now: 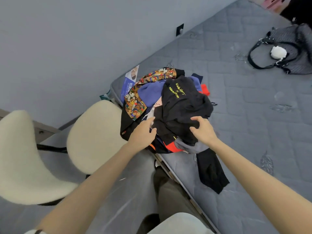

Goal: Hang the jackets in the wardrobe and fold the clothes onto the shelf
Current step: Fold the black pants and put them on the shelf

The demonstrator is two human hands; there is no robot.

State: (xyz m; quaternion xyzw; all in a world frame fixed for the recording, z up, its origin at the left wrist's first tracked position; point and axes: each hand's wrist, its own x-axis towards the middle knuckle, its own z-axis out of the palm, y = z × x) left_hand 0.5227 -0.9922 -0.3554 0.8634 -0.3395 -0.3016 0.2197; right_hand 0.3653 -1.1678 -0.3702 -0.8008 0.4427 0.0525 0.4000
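Observation:
A heap of clothes lies on the corner of a grey mattress [244, 102]. On top sits a black garment with yellow lettering [184, 102]. Under it are a blue garment [150, 93] and a colourful patterned jacket [135, 102], with red and grey pieces at the near edge. A black sleeve [211, 169] trails toward me over the mattress. My right hand [202, 129] grips the near edge of the black garment, fingers curled into the cloth. At the heap's left side my left hand [143, 132] reaches in, index finger stretched out and touching the clothes, thumb against the black fabric.
Two cream fluffy chairs [94, 135] [22, 157] stand to the left of the bed. A dark handbag with a white pompom [285, 48] lies at the far right of the mattress. Grey wall behind, grey floor below. A printed leaflet [130, 80] sits at the mattress corner.

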